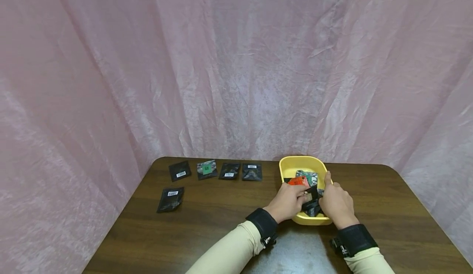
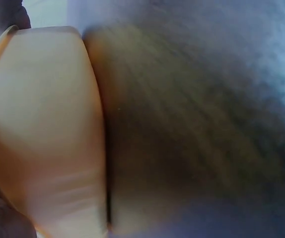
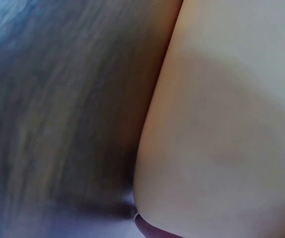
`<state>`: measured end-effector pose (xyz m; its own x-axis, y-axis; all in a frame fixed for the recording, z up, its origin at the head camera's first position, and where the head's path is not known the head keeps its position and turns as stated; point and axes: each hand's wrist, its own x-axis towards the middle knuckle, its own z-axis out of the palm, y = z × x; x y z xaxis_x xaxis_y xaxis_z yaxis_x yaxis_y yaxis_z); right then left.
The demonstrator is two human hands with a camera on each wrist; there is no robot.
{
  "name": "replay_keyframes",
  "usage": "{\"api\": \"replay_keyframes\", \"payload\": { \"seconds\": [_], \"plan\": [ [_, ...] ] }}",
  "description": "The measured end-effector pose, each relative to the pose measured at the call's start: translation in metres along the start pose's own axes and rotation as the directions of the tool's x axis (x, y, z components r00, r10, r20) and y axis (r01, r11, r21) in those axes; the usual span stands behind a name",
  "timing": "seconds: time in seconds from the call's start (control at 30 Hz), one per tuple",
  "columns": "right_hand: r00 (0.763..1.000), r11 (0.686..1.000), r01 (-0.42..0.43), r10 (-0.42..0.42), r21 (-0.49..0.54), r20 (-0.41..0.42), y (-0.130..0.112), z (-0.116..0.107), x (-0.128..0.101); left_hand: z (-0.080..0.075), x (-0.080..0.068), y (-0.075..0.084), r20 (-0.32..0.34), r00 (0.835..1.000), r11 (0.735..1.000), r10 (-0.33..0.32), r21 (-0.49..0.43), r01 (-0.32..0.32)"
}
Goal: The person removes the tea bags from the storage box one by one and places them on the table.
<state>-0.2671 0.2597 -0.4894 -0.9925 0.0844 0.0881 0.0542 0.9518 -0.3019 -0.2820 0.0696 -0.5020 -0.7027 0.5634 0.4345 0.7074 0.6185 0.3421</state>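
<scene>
A yellow plastic tub (image 1: 301, 161) stands at the right of the table, holding several small flat packets. Among them are an orange-red packet (image 1: 297, 181), a patterned green-and-white packet (image 1: 310, 178) and black packets (image 1: 313, 211). Over the tub's left rim reaches my left hand (image 1: 286, 201), its thumb and fingers pinching a black packet (image 1: 313, 191) inside. My right hand (image 1: 338, 204) grips the right rim, one finger pointing up along it. The tub's pale wall (image 2: 48, 109) fills part of the left wrist view, and the same wall (image 3: 222, 124) dominates the right wrist view.
On the left of the brown wooden table (image 1: 221, 212), a back row holds a black packet (image 1: 180, 170), a green-labelled packet (image 1: 207, 170) and two more black packets (image 1: 230, 170). Another black packet (image 1: 170, 199) lies nearer. A pink curtain (image 1: 236, 69) hangs behind.
</scene>
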Motion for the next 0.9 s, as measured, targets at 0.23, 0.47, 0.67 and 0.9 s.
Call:
{"api": "replay_keyframes", "payload": {
  "seconds": [0.23,0.47,0.67,0.9],
  "plan": [
    [1.0,1.0,0.009,-0.009,-0.004,-0.013,0.0,0.0,0.0,-0.001,-0.005,0.0,-0.054,0.998,0.993,-0.018,-0.114,0.012],
    [1.0,1.0,0.006,-0.006,-0.008,-0.016,0.0,0.001,0.0,0.001,-0.007,-0.003,-0.178,0.984,0.991,-0.019,-0.133,-0.005],
    [1.0,1.0,0.0,0.0,-0.007,0.001,-0.002,0.002,-0.001,-0.008,-0.011,-0.005,-0.274,0.962,0.989,-0.016,-0.143,-0.025],
    [1.0,1.0,-0.007,0.007,-0.014,0.004,-0.002,-0.001,0.0,-0.027,-0.026,-0.008,-0.35,0.935,0.965,-0.063,-0.259,-0.031]
  ]
}}
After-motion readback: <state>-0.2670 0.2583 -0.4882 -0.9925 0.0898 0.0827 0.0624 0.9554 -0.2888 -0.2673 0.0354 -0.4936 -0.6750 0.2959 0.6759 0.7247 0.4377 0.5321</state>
